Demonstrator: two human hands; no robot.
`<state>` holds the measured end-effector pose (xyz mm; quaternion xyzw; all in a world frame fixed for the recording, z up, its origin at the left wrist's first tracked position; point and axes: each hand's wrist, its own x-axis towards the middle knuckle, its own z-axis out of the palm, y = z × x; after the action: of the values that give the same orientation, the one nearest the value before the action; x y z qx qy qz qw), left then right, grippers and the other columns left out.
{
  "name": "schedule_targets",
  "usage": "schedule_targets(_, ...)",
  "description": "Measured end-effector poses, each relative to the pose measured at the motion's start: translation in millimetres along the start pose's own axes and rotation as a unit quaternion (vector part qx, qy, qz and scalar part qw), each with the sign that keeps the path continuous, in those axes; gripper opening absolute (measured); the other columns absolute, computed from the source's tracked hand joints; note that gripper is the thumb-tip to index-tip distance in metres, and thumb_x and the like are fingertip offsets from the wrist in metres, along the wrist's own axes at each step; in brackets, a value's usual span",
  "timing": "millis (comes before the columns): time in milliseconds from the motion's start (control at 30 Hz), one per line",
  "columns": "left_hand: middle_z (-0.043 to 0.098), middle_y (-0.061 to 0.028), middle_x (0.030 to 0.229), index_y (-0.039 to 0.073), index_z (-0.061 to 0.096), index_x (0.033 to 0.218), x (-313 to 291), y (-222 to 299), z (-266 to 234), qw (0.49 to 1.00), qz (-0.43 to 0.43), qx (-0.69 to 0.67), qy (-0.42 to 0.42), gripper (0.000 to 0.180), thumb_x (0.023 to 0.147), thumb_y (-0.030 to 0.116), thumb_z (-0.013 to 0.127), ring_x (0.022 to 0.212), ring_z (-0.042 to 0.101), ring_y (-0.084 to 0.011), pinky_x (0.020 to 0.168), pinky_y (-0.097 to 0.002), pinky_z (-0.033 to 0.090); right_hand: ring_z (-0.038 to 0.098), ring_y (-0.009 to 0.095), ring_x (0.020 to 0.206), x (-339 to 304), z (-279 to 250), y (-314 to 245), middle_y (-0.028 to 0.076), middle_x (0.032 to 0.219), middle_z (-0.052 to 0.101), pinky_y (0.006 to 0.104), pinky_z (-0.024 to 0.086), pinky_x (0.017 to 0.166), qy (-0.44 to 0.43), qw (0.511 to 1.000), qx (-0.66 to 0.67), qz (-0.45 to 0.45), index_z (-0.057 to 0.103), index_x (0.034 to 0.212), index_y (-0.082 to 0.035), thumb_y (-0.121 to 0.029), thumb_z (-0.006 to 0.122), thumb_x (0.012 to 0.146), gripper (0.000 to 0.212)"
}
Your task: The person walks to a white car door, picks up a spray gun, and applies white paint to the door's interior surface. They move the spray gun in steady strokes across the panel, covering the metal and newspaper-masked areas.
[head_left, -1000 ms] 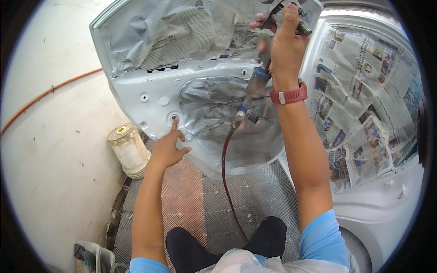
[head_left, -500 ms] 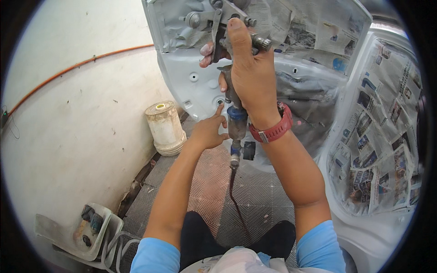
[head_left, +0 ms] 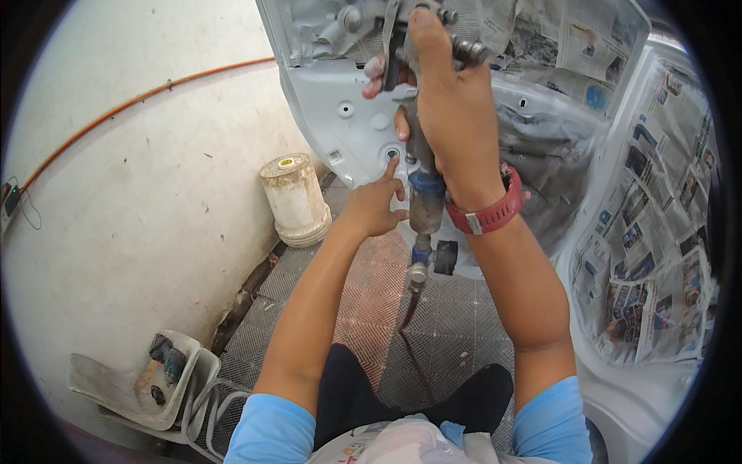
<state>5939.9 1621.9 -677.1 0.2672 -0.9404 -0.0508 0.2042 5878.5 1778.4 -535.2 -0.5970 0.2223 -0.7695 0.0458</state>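
My right hand grips a metal spray gun by its handle, thumb up along the back and fingers wrapped around the front. Below the handle hang a blue-collared air filter, a small black gauge and a dark hose. Left of the gun, my left hand is empty, its index finger stretched toward a round hole in the grey-white car door and its other fingers loosely bent. Whether that fingertip touches the panel is hard to tell. The gun's top is cut off by the upper edge.
Newspaper masking covers the door window and the body opening at right. A dirty white bucket stands by the wall. An orange hose runs along that wall. At lower left, a worn chair holds a dark tool.
The whole view has shifted, so the scene sits farther right and a little higher. Both hands keep nearly the same pose, with the spray gun still in the right.
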Motion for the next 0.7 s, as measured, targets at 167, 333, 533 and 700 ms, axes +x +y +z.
schedule_targets(167,0.051,-0.0158,0.168,0.01,0.064,0.112,5.7,-9.0,13.0,1.0,0.005,0.006,0.0,0.039,0.088,0.032,0.087,0.122,0.072,-0.0424,0.102,-0.0529,0.057,0.078,0.018,0.073,-31.8,-8.6,15.0,0.013,0.089,0.077,0.0258,0.046,0.041,-0.018,0.992,-0.036,0.116,0.07,0.116,0.001,-0.044,0.06,0.115,0.046)
schedule_targets(333,0.073,-0.0254,0.136,0.006,0.063,0.129,10.8,-30.4,33.3,0.997,0.024,-0.009,0.075,0.055,0.086,0.031,0.088,0.123,0.07,-0.0466,0.101,-0.0541,0.056,0.069,0.01,0.065,-50.7,-8.9,22.5,0.005,0.08,0.073,0.0258,0.052,0.052,0.021,0.99,0.012,0.138,0.074,0.11,0.0,-0.043,0.065,0.113,0.044)
schedule_targets(533,0.065,-0.0214,0.153,0.008,0.066,0.124,20.9,-30.9,33.9,0.996,0.079,-0.017,0.042,0.047,0.086,0.026,0.087,0.112,0.075,-0.0447,0.098,-0.0516,0.057,0.068,0.01,0.066,-35.0,-37.9,14.1,0.004,0.079,0.072,0.0284,0.054,0.063,0.034,0.999,-0.002,-0.011,0.07,0.107,0.0,-0.038,0.064,0.115,0.039)
schedule_targets(700,0.038,-0.0105,0.177,0.01,0.063,0.105,9.9,-20.7,26.4,0.994,0.038,-0.087,0.06,0.035,0.089,0.03,0.086,0.101,0.079,-0.0367,0.094,-0.0485,0.058,0.075,0.015,0.07,-5.8,-84.1,-13.9,0.01,0.088,0.077,0.0271,0.051,0.047,0.053,0.819,-0.451,-0.349,0.067,0.123,0.002,-0.038,0.063,0.115,0.041)
